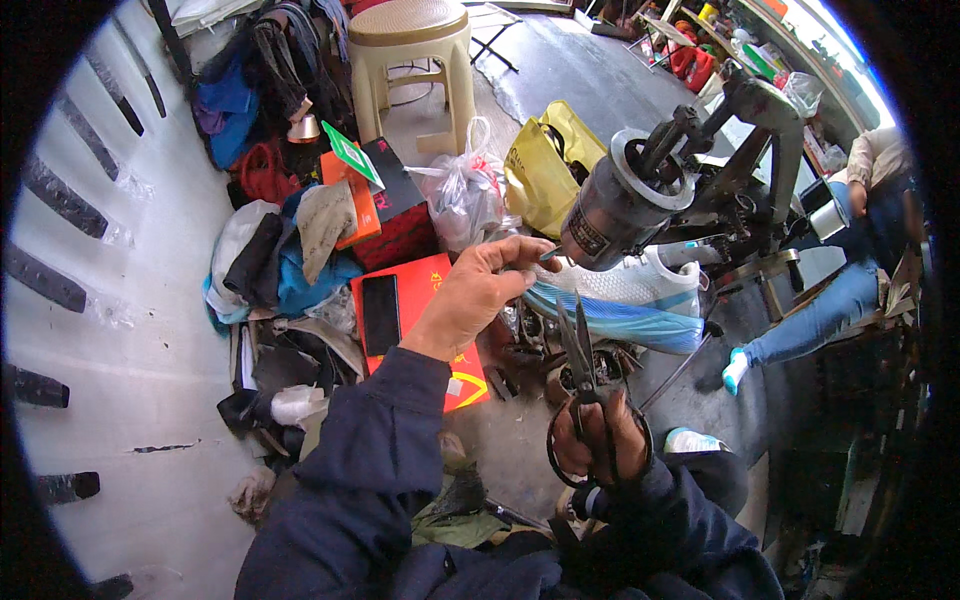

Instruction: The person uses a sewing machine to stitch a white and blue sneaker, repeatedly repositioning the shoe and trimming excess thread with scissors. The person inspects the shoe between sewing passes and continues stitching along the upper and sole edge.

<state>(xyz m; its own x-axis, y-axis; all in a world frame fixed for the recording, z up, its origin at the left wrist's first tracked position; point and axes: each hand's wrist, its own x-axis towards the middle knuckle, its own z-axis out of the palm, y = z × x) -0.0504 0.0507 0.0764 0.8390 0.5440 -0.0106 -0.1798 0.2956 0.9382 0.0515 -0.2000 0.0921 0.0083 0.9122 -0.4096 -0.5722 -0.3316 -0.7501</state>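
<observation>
My left hand (471, 297) is closed at the toe end of a white and blue sneaker (630, 310), just below the machine's dark cylinder; its thumb and forefinger pinch something small that I cannot make out. My right hand (606, 435) grips large black-handled scissors (582, 345) below the sneaker, blades pointing up toward it and slightly parted. The sneaker sits on the arm of a dark metal shoe sewing machine (620, 210), partly hidden by the cylinder.
A red box (440, 385) bears a black phone (382, 315). Around lie cloth scraps (285, 250), a plastic bag (465, 195), a yellow bag (540, 180) and a stool (410, 30). A seated person in jeans (820, 315) is at the right.
</observation>
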